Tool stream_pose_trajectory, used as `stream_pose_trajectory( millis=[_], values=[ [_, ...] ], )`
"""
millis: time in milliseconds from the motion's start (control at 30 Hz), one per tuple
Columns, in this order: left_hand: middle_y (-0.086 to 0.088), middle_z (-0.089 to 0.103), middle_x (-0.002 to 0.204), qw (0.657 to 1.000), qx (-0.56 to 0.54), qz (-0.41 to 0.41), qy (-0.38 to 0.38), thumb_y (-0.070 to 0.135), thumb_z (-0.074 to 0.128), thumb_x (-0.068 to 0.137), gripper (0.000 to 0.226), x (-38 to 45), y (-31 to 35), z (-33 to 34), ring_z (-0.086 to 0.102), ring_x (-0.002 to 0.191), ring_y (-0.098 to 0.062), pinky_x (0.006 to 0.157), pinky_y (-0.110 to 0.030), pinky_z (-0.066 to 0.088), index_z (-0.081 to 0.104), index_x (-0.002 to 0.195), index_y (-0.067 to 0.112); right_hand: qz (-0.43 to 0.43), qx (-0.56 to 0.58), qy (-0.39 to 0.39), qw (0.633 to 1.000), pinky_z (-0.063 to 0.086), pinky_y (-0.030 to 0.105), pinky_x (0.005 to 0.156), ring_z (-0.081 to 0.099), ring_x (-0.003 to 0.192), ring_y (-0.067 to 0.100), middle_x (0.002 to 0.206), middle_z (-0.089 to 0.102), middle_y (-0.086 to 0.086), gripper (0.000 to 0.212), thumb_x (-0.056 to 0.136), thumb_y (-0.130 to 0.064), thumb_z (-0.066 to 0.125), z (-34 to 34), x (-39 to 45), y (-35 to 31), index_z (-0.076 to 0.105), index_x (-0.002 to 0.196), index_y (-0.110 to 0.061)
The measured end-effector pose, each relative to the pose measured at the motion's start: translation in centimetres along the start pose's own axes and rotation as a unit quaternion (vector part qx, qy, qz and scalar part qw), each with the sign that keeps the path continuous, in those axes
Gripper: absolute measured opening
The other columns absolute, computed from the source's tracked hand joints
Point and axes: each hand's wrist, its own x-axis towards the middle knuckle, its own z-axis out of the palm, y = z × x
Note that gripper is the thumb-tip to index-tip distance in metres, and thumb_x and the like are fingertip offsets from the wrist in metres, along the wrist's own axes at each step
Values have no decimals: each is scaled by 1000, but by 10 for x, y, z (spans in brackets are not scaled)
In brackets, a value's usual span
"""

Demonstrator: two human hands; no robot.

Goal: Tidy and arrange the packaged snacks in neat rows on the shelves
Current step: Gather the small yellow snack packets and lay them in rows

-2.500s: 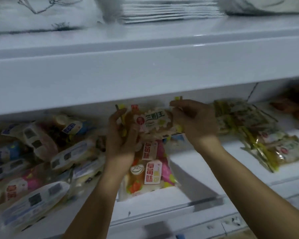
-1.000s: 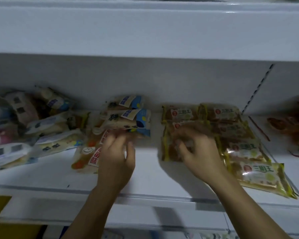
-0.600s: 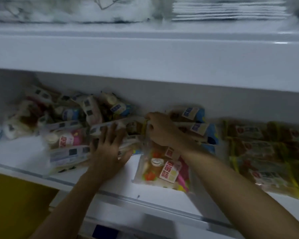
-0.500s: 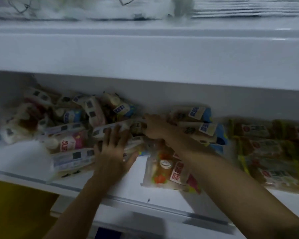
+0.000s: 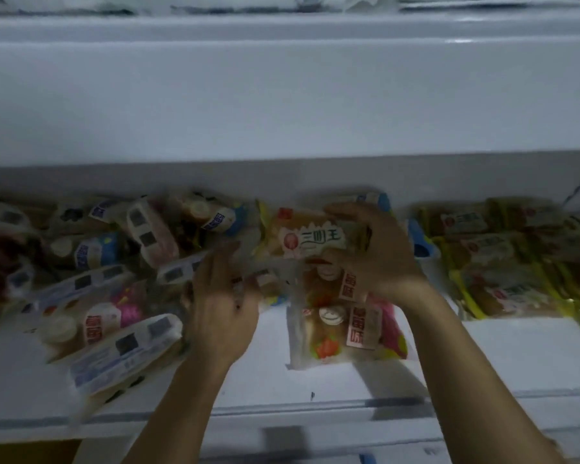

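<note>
White metal shelving [image 5: 482, 356] — upper shelf's broad front lip [image 5: 282, 102] overhead; dim, bluish light; yellow patch [image 5: 27, 452] below-left.

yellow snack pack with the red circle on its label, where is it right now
In the head view the yellow snack pack is mid-shelf, held by the right hand, above the pink strawberry packs and left of the yellow pack row.

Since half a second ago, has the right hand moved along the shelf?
Yes. The right hand has drawn back from the jumbled pile towards the yellow packs, gripping a yellow pack.
</note>
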Motion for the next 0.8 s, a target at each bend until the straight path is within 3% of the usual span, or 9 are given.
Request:
stream_pose_trajectory(
  millis=[67, 133, 233, 333, 400, 500, 633, 733, 800],
  values=[
    [-10, 56, 138, 980, -195, 39, 8, 40, 40, 100, 52, 9, 26, 9, 55, 129, -24, 104, -39, 46, 48, 142, 10, 27, 81, 8, 996, 56, 31, 95, 61, 115, -1, 122, 63, -20, 61, 71, -10, 89, -16, -22, 0, 64, 118, -41],
    [-13, 61, 121, 948, -316, 34, -5, 37, 47, 103, 45, 13, 57, 24, 64, 112, -17, 88, -32, 54, 49, 134, 4, 33, 122, 51, 991, 60, 38, 90, 66, 114, 10, 127, 64, -6, 68, 66, -13, 92, -30, -40, 5, 64, 124, -35],
    [-6, 63, 112, 930, -368, -1, -10, 19, 55, 104, 30, 8, 98, 45, 66, 101, -4, 79, -17, 53, 53, 128, 2, 37, 159, 130, 978, 61, 43, 85, 70, 110, 22, 127, 65, 5, 79, 66, -11, 95, -56, -65, 22, 54, 132, -22],
    [-4, 67, 114, 912, -409, -22, -27, 32, 66, 98, 42, -11, 121, 65, 69, 104, -8, 80, -15, 53, 52, 128, 6, 51, 201, 188, 960, 56, 35, 92, 69, 112, 17, 118, 71, -1, 50, 83, -10, 83, -90, -91, 40, 57, 124, -19],
    [4, 71, 107, 920, -392, -12, -25, 46, 68, 94, 46, -27, 139, 80, 71, 99, -12, 75, -12, 53, 57, 119, 8, 59, 191, 217, 955, 55, 25, 83, 71, 98, 10, 102, 74, -5, 23, 91, -6, 72, -116, -106, 54, 64, 109, -18],
    [13, 68, 94, 933, -354, 16, -58, 28, 62, 100, 8, -55, 172, 111, 70, 90, -10, 67, -16, 54, 57, 101, 21, 61, 133, 212, 966, 51, 21, 63, 65, 75, 11, 84, 73, -3, 11, 92, -2, 71, -156, -122, 79, 69, 94, -13],
    [10, 62, 84, 943, -321, 18, -90, 27, 60, 100, 8, -85, 205, 152, 64, 79, -12, 63, -19, 48, 55, 94, 23, 93, 86, 208, 970, 53, 23, 62, 67, 73, 10, 83, 74, -5, 14, 88, -5, 75, -206, -138, 112, 73, 89, -19],
    [10, 62, 81, 964, -243, 20, -105, 24, 63, 98, 11, -106, 228, 175, 61, 74, -10, 59, -16, 44, 56, 90, 25, 114, 28, 210, 971, 57, 37, 60, 66, 71, 14, 79, 72, -5, 12, 88, -14, 78, -231, -152, 138, 72, 88, -25],
    [11, 65, 80, 970, -218, 6, -109, 29, 64, 98, 12, -117, 239, 190, 64, 76, -7, 60, -18, 47, 55, 90, 28, 98, -70, 206, 971, 57, 37, 64, 65, 72, 13, 90, 69, -7, 9, 87, -19, 79, -242, -159, 156, 72, 89, -26]
  ],
)
